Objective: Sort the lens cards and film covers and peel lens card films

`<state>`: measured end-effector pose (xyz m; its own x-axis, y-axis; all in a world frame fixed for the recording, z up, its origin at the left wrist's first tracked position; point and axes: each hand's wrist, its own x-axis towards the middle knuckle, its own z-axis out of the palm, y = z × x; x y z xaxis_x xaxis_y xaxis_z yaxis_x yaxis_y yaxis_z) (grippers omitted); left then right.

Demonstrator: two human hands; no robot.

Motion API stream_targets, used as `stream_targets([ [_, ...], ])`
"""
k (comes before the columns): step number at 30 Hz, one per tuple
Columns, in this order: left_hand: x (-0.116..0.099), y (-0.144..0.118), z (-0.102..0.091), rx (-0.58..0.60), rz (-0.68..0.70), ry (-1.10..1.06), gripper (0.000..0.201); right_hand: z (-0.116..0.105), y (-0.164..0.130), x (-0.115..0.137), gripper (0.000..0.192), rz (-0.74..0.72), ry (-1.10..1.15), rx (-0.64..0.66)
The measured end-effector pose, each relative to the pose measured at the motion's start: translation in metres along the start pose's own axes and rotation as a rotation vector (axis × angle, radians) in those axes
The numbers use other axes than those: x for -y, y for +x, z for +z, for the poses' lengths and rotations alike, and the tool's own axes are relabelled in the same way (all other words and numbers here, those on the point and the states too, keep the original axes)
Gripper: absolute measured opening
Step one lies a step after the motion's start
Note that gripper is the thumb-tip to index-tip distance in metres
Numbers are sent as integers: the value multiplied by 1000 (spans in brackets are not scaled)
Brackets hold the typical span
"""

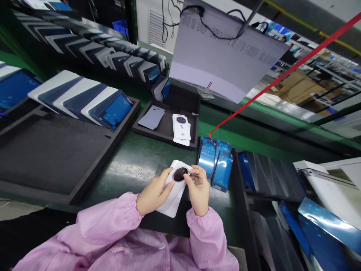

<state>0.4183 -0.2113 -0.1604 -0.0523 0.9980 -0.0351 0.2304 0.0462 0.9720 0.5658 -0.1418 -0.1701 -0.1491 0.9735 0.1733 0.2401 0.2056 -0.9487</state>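
Holding flat wht panels [173, 201], prob. plastic

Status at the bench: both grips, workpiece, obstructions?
Left grip holding white panels by one side. Right grip at their upper end, thumb at dark round piece. Blue panels close beside right grip, not blocking.

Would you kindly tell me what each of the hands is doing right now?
Left hand: closed, holding the white panels.
Right hand: holding their top corner, thumb at the dark disc.
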Motion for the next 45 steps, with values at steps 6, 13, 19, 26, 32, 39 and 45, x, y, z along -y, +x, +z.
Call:
stream_targets([
  [6,-2,-1,0,6,-34,38,38,0,-2,1,7,-52,-24,-15],
  [13,1,-2,3,0,-12,56,37,-2,-1,-1,9,-33,-18,-15],
  [19,4,-3,3,-9,9,46,38,-1,-1,1,8,-47,-17,-24],
  [26,4,-4,4,-32,44,65,40,-3,0,1,8,-39,-13,-5],
  [32,0,-3,4,-18,-85,-113,37,0,-7,6,6,-311,-259,-86],
  [39,2,6,-1,-63,-120,-485,35,3,-13,2,22,-794,-286,191],
  [45,5,8,-3,-92,-76,-459,33,2,-12,2,34,-843,-246,230],
])
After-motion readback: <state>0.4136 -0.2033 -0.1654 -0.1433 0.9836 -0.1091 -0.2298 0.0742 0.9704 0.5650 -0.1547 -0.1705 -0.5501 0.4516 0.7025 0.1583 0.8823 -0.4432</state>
